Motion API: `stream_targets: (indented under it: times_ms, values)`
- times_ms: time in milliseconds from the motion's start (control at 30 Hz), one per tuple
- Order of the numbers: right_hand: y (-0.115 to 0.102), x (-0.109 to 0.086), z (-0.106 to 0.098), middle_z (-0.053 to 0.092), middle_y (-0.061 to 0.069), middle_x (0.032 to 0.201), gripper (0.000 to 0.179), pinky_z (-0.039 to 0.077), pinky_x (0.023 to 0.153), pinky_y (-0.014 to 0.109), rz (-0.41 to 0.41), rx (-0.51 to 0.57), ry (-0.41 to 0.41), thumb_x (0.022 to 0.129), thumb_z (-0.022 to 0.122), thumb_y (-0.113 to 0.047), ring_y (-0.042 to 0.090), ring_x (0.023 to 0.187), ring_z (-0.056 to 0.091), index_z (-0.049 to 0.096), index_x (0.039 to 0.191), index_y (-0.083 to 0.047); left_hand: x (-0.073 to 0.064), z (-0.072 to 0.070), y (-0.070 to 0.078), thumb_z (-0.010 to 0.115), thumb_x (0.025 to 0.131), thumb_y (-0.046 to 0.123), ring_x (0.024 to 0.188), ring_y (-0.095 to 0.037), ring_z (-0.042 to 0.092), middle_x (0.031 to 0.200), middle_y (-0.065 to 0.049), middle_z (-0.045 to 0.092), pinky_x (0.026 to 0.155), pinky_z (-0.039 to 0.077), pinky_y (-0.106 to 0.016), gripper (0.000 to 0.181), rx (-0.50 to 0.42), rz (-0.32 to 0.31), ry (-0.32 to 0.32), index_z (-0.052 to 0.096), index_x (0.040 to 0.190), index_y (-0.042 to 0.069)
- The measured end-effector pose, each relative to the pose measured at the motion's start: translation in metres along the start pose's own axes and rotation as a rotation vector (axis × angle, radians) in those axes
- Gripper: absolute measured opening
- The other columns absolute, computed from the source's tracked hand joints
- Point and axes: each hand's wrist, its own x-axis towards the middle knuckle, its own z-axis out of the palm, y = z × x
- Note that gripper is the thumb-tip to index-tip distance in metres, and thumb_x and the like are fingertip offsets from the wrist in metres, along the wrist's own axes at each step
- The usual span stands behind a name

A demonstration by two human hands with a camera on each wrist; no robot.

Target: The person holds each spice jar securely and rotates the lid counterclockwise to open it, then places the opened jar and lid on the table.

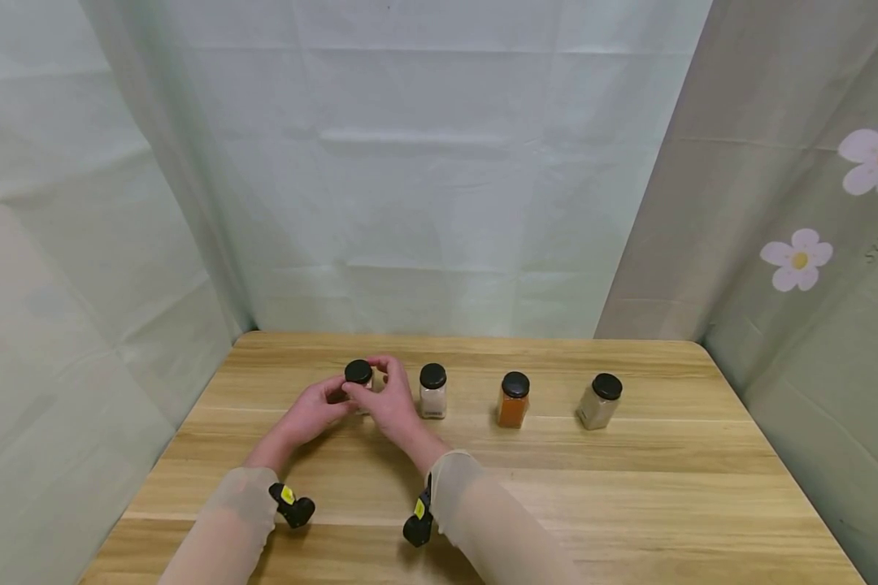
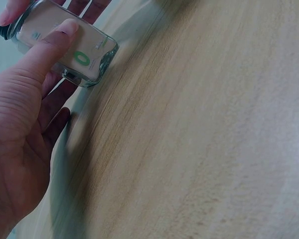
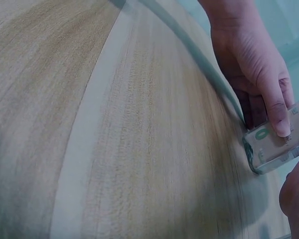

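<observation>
A clear glass spice jar with a black lid and pale contents is at the left of the row. My left hand grips the jar's body, its thumb lying along the printed side in the left wrist view. From the right, my right hand curls round the same jar close to the lid, thumb in front and a finger behind. The fingers hide much of the jar in the head view. In the right wrist view, only a part of the right hand shows at the lower edge.
Right of the hands stand three more black-lidded jars: one with whitish contents, one with orange powder and one with greyish-beige contents. They stand on a wooden table. Pale curtains hang behind and at the sides.
</observation>
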Motion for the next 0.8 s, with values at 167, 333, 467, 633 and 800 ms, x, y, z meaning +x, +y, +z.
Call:
stream_targets:
  times_ms: [167, 333, 467, 633, 800]
  values:
    - [0.0002, -0.0001, -0.0003, 0.048, -0.002, 0.132, 0.051, 0.031, 0.114, 0.052, -0.009, 0.005, -0.005, 0.09, 0.082, -0.03, 0.029, 0.135, 0.043, 0.054, 0.13, -0.016, -0.0002, -0.0003, 0.0001, 0.075, 0.096, 0.023, 0.137, -0.031, 0.05, 0.144, -0.01, 0.059, 0.109, 0.041, -0.051, 0.05, -0.001, -0.016, 0.004, 0.06, 0.143, 0.011]
    - [0.0013, 0.0002, -0.0008, 0.048, -0.001, 0.135, 0.054, 0.031, 0.115, 0.051, -0.034, -0.022, -0.018, 0.091, 0.08, -0.031, 0.027, 0.136, 0.043, 0.054, 0.135, -0.013, -0.0007, -0.0005, 0.0013, 0.075, 0.096, 0.025, 0.138, -0.031, 0.049, 0.146, -0.011, 0.057, 0.109, 0.04, -0.052, 0.053, -0.005, -0.02, -0.004, 0.059, 0.144, 0.011]
    - [0.0025, 0.0005, -0.0022, 0.048, 0.002, 0.139, 0.054, 0.032, 0.115, 0.05, -0.072, -0.055, -0.029, 0.093, 0.078, -0.03, 0.026, 0.137, 0.043, 0.055, 0.138, -0.009, -0.0004, -0.0004, 0.0018, 0.075, 0.096, 0.024, 0.137, -0.03, 0.05, 0.146, -0.011, 0.057, 0.109, 0.041, -0.051, 0.053, -0.003, -0.019, 0.0, 0.059, 0.145, 0.012]
    - [0.0039, -0.0001, -0.0038, 0.049, 0.0, 0.141, 0.05, 0.034, 0.114, 0.047, -0.086, -0.086, -0.027, 0.094, 0.076, -0.032, 0.02, 0.135, 0.043, 0.059, 0.138, -0.015, 0.0005, -0.0005, 0.0, 0.075, 0.096, 0.023, 0.135, -0.032, 0.051, 0.143, -0.012, 0.06, 0.109, 0.04, -0.052, 0.052, 0.027, 0.009, 0.012, 0.059, 0.144, 0.01]
    - [0.0056, -0.0004, -0.0038, 0.048, -0.002, 0.143, 0.049, 0.036, 0.113, 0.045, -0.063, -0.118, -0.025, 0.095, 0.074, -0.036, 0.018, 0.136, 0.043, 0.059, 0.139, -0.02, 0.0008, 0.0002, -0.0014, 0.074, 0.096, 0.023, 0.135, -0.033, 0.051, 0.14, -0.013, 0.062, 0.11, 0.038, -0.053, 0.052, 0.025, 0.026, 0.016, 0.059, 0.144, 0.009]
